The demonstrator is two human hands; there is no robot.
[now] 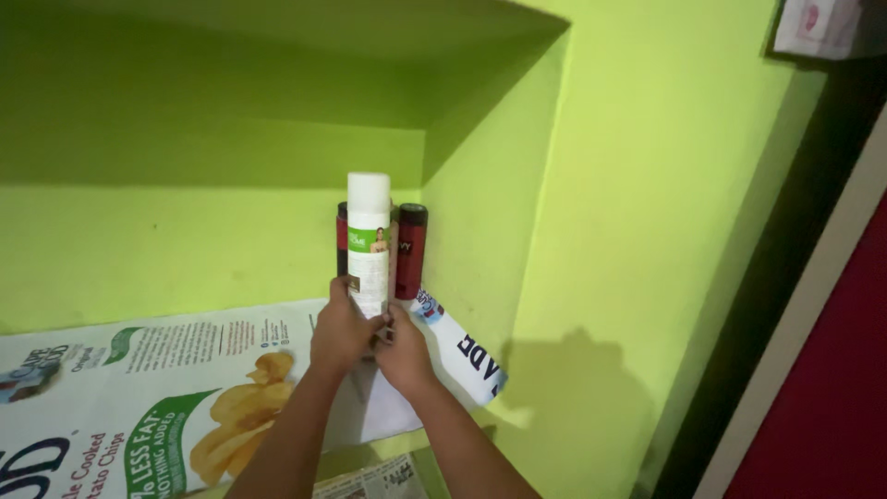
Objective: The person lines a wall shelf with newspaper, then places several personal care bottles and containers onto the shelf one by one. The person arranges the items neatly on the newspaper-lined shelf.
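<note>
**Two hands steady a tall white bottle in the corner of a green wall niche**

Head camera: A person's left hand and right hand close around the base of a white cylindrical bottle with a white cap and a green-and-white label, holding it upright at the far right end of a recessed shelf. The fingers of both hands curl round the bottle's lower part, one from each side, and the two hands meet in front of it. The bottle stands just before two dark red cans with black tops, which are pushed into the corner against the lime-green wall. A printed snack-packaging sheet lines the shelf. To do this well, the grip probably wants to stay low and even on both sides, the bottle kept vertical, and any movement kept clear of the cans close behind, which look easy to knock.

The hands cover the bottle's foot, so whether it rests on the liner or is lifted just off it cannot be told. The left can shows only as a sliver behind the bottle. A folded newspaper below the shelf's edge is cut off by the frame, as is a pale object at the top right corner. The dim light blurs the label's detail.
</note>
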